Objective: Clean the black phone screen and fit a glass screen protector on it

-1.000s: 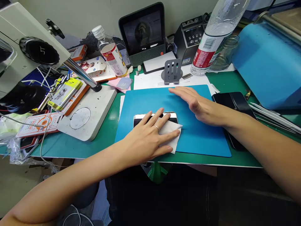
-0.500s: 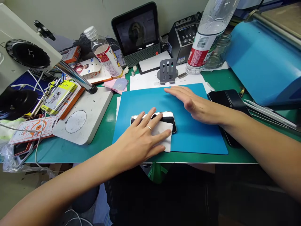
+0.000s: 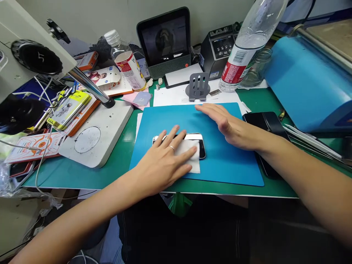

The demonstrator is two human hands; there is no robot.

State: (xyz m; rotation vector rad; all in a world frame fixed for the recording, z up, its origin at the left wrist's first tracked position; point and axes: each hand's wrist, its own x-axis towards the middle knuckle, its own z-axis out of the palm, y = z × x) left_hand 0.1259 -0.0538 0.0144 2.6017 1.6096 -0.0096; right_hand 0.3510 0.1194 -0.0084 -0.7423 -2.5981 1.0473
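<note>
A smartphone (image 3: pixel 202 150) with a dark face and pale rim lies flat, lengthwise from left to right, on a blue mat (image 3: pixel 225 167). Over its middle and near edge is a white tissue (image 3: pixel 194 161). My left hand (image 3: pixel 170 159), a ring on one finger, rests flat with fingers spread on the tissue and phone, hiding part of both. My right hand (image 3: pixel 222 124) is held edge-on above the mat, right of the phone, fingers stretched out and nothing in them. Whether it touches the mat I cannot tell.
Behind the mat stand a grey phone stand (image 3: pixel 198 86), a screen device (image 3: pixel 166 40) and a large water bottle (image 3: pixel 242 60). A smaller bottle (image 3: pixel 129 69), boxes (image 3: pixel 70 110) and a white stand base (image 3: pixel 107 128) are at left. A black case (image 3: pixel 264 121) lies by my right forearm.
My left hand and the tissue have shifted slightly away from me across the phone. My right hand keeps about the same pose. The whole view has tilted a little.
</note>
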